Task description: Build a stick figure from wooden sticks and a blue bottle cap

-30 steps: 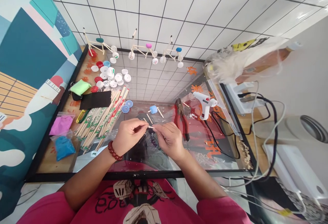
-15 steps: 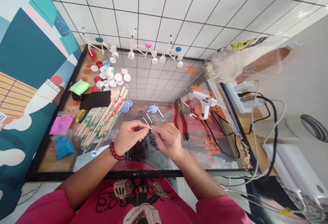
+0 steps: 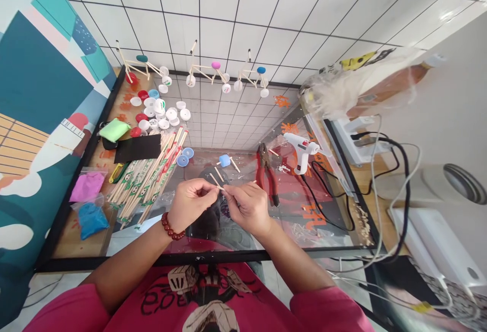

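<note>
My left hand (image 3: pixel 193 201), with a red bead bracelet at the wrist, and my right hand (image 3: pixel 249 206) meet above the glass tabletop. Their fingertips pinch a short wooden stick (image 3: pixel 221 188) from both ends; most of it is hidden by the fingers. Just beyond the fingers are two more cut stick pieces, one of them (image 3: pixel 218 174) apart from the hands. Farther off lies a blue piece (image 3: pixel 224 160) with short sticks at its sides. Red-handled pliers (image 3: pixel 268 175) rest to the right of my right hand.
A white glue gun (image 3: pixel 302 150) with a black cable lies right. Bundled chopsticks (image 3: pixel 152 180), bottle caps (image 3: pixel 163 114), a black sheet (image 3: pixel 137 148) and bags of pink clay (image 3: pixel 88 186) and blue clay (image 3: pixel 92 220) are left. Small stick models with cap wheels (image 3: pixel 207 73) stand along the back edge.
Both hands stay together on the stick, with only slight finger movement. The whole view has shifted a little, so things appear slightly farther left.
</note>
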`<state>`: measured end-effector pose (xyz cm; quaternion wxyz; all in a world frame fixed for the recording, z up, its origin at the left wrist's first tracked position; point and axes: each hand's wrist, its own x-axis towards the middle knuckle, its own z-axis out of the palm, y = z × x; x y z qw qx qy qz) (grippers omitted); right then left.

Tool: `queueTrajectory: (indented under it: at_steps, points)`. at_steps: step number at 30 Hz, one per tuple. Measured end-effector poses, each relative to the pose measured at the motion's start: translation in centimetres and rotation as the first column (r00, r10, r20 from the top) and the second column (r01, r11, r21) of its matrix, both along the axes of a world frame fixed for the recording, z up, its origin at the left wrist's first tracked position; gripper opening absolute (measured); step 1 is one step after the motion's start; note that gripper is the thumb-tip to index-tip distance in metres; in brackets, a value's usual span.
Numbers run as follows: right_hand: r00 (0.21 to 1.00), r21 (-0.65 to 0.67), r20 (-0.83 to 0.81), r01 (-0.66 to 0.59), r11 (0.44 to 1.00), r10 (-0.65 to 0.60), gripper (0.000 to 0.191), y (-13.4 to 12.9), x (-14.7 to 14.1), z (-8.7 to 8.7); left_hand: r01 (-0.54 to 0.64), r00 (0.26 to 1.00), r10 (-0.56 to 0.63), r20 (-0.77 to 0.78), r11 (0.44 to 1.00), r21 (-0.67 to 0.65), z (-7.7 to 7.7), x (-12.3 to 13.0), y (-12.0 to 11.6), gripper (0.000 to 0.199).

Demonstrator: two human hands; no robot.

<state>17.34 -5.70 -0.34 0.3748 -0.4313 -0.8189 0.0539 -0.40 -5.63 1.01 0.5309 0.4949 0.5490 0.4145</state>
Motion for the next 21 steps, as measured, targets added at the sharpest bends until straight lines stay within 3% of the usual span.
queueTrajectory:
  at_steps: [3,8,12,15,17,19,21]
  points:
    - [0.999,0.056,0.036,-0.005,0.998,0.003,0.010,0.0,-0.1,0.0,-0.022,0.999,0.025,0.031,0.997,-0.067,-0.1,0.1,0.0,0.019]
    - [0.992,0.116,0.126,-0.033,0.993,0.019,0.016,0.0,-0.2,-0.3,-0.053,0.948,0.158,0.277,0.934,-0.352,-0.3,0.6,0.4,0.025]
    - [0.990,0.105,0.141,-0.041,0.994,0.026,0.019,0.1,-0.2,-0.6,0.109,0.869,0.151,0.471,0.870,-0.482,0.4,0.3,0.9,0.023]
    - [0.998,0.014,0.070,-0.003,1.000,0.002,0.015,0.2,0.0,-0.5,0.194,0.818,0.065,0.572,0.904,-0.381,1.2,-0.5,1.2,0.020]
    - [0.999,-0.114,-0.032,0.003,0.993,-0.006,0.017,0.2,0.1,-0.3,0.167,0.841,0.011,0.541,0.946,-0.279,1.5,-1.1,1.2,0.018]
    - [0.994,-0.232,-0.110,-0.022,0.972,-0.003,0.020,0.2,0.2,-0.2,0.122,0.918,-0.043,0.394,0.976,-0.179,1.6,-1.4,1.1,0.020]
    - [0.991,-0.280,-0.136,-0.040,0.959,0.002,0.022,0.1,0.2,-0.1,0.102,0.986,-0.096,0.134,0.994,-0.039,1.6,-1.5,0.9,0.026]
